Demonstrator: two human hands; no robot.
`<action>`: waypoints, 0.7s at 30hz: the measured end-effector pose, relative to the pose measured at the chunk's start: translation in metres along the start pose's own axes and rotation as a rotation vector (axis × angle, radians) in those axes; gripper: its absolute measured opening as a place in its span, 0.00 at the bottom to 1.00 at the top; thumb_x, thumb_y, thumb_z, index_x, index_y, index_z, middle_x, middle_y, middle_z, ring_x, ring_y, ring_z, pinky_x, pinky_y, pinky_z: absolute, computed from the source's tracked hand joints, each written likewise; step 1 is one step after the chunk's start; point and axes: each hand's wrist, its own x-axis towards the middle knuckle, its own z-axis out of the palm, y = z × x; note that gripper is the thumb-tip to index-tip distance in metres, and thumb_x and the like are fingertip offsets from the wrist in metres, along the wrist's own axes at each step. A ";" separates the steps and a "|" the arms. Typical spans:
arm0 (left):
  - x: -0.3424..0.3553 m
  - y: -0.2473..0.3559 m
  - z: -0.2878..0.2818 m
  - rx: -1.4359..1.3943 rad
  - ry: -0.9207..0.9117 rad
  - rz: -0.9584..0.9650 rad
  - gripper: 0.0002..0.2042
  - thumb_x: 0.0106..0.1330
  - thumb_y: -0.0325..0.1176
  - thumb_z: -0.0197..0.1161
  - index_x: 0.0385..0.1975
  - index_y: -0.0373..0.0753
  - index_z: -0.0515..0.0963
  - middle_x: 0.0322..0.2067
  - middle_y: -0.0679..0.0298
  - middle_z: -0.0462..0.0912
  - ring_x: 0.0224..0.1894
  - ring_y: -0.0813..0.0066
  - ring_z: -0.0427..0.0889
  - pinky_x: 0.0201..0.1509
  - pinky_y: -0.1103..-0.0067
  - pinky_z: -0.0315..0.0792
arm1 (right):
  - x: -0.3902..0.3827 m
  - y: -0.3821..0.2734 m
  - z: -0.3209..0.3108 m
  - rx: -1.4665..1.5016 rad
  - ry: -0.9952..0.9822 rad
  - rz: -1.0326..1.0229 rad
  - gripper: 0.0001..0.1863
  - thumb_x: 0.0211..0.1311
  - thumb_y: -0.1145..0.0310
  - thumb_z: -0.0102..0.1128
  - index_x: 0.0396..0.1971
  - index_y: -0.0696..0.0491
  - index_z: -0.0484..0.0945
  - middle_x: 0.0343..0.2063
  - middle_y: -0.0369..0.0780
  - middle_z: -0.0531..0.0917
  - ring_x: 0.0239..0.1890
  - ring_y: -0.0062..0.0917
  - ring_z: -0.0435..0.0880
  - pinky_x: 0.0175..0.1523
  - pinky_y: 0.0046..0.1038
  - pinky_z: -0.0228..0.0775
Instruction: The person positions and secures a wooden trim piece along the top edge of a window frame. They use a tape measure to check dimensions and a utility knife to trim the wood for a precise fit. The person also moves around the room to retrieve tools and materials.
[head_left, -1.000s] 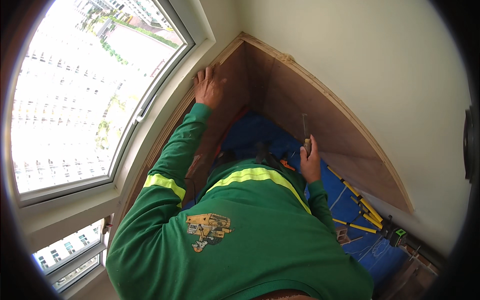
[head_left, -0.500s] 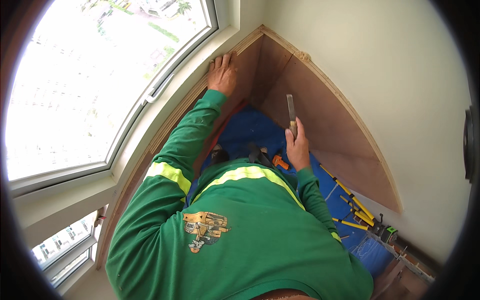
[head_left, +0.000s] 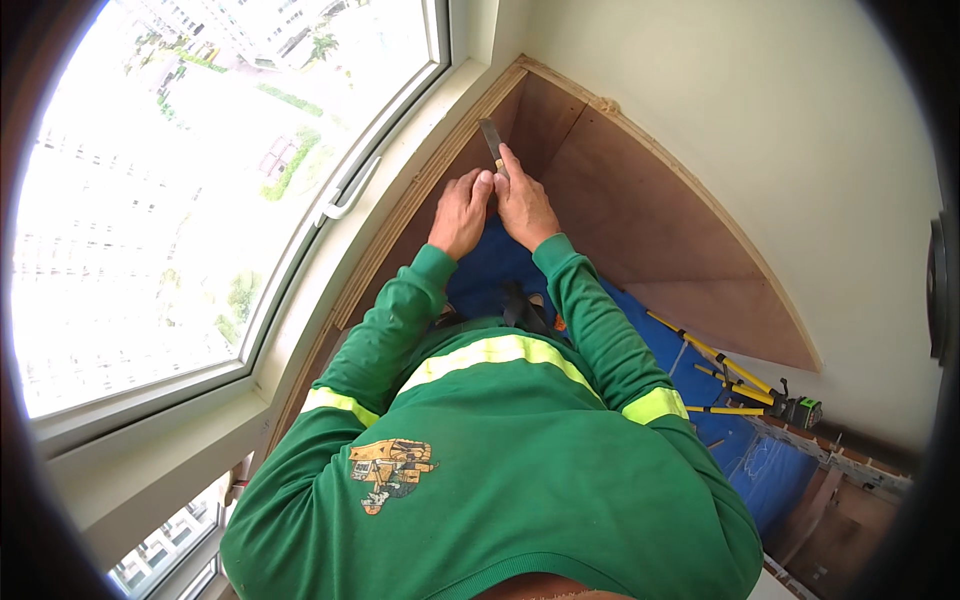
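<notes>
A chisel (head_left: pixel 489 138) with a flat metal blade points up and slightly left, away from me. My right hand (head_left: pixel 525 210) grips its handle, the index finger stretched along it toward the blade. Close against it is my left hand (head_left: pixel 462 213), its fingers curled in and its thumb side touching or almost touching the right hand. Whatever the left fingers may hold is hidden. Both hands are above the corner, beside the layered wooden edging (head_left: pixel 425 185) under the window. The blade tip reaches close to that edging, though contact cannot be made out.
Brown plywood panels (head_left: pixel 660 200) line the corner, with a pale wooden edge along the wall (head_left: pixel 800 120). At left is a window (head_left: pixel 200 230) with a white handle (head_left: pixel 345 200). Blue sheeting (head_left: pixel 650 330) covers the floor. A yellow-legged tripod (head_left: pixel 735 370) with a green-black device lies at right.
My left hand has come off the wooden edging and moved nearer me. The right hand has carried the chisel left and forward, so both hands now meet. My view has shifted slightly.
</notes>
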 end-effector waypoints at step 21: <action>0.101 -0.024 0.028 -1.283 -0.502 -0.560 0.18 0.84 0.45 0.40 0.42 0.40 0.76 0.38 0.59 0.84 0.45 0.62 0.83 0.56 0.64 0.78 | 0.036 -0.042 0.031 -0.200 0.058 0.279 0.27 0.76 0.61 0.46 0.72 0.45 0.61 0.55 0.58 0.81 0.53 0.59 0.82 0.59 0.54 0.75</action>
